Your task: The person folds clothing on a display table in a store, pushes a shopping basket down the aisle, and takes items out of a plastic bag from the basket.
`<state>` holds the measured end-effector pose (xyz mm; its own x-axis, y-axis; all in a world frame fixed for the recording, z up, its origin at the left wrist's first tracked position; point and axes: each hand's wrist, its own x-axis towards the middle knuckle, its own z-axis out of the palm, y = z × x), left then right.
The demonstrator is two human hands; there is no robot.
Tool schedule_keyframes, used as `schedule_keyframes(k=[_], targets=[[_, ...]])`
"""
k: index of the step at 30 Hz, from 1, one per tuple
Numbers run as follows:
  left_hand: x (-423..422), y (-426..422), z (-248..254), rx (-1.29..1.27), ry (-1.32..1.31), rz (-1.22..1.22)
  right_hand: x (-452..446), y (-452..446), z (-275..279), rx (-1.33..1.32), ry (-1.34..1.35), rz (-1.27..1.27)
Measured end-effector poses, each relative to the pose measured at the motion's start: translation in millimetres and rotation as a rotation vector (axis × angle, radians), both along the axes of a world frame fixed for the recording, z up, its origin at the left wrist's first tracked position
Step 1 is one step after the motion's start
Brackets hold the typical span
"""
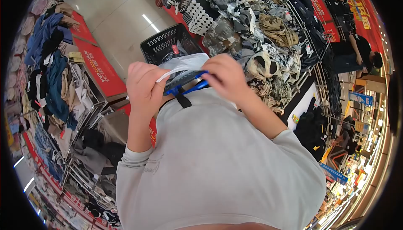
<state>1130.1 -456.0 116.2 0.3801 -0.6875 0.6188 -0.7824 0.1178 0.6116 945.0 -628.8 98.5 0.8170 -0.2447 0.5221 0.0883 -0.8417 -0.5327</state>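
A thin white cloth-like piece (184, 63) is stretched between my two hands in front of my waist; whether it is fabric or plastic is hard to tell. My left hand (145, 83) pinches its left end between thumb and fingers. At the other end, my right hand (224, 78) is closed on it with curled fingers, slightly blurred. Just below the piece, close to my body, are a blue handle-like bar (197, 86) and a black strap (183, 99). Beyond my hands stands a black perforated basket (168, 41), with dark items and a red tag inside, partly covered by the white piece.
A heap of patterned clothes (252, 24) lies ahead to the right. Folded and piled garments (52, 74) fill a rack on the left, beside red sign panels (100, 68). A tiled aisle (113, 15) runs ahead. Another person in dark clothes (352, 53) stands far right.
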Motion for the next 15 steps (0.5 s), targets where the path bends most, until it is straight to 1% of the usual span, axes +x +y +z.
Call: schedule_keyframes(k=[3, 4, 6, 8, 9, 11, 12, 13, 15], targets=[[-4, -3, 1, 0.03, 0.018, 0.028, 16, 12, -12, -0.05, -0.035, -0.004], [-5, -5, 3, 0.033, 0.019, 0.036, 20, 8, -13, -0.074, -0.097, -0.012], [-8, -6, 6, 0.054, 0.018, 0.055, 22, 0, -9, 0.005, -0.124, -0.011], [-10, -7, 7, 0.023, 0.1, 0.073, 21, -9, -3, 0.115, -0.139, -0.018], [-11, -7, 8, 0.037, 0.097, 0.078, 18, -15, 0, 0.13, -0.141, -0.014], [-13, -9, 6, 0.051, 0.196, 0.107, 12, -26, 6, 0.221, 0.002, 0.149], [-16, -12, 5, 0.06, 0.195, 0.11, 9, -30, 6, 0.316, 0.099, 0.217], [-19, -15, 3, 0.089, 0.224, 0.133, 4, -32, 6, 0.324, 0.099, 0.219], [-24, -24, 0, 0.121, 0.251, 0.159, -5, -34, 6, 0.643, 0.289, 0.22]])
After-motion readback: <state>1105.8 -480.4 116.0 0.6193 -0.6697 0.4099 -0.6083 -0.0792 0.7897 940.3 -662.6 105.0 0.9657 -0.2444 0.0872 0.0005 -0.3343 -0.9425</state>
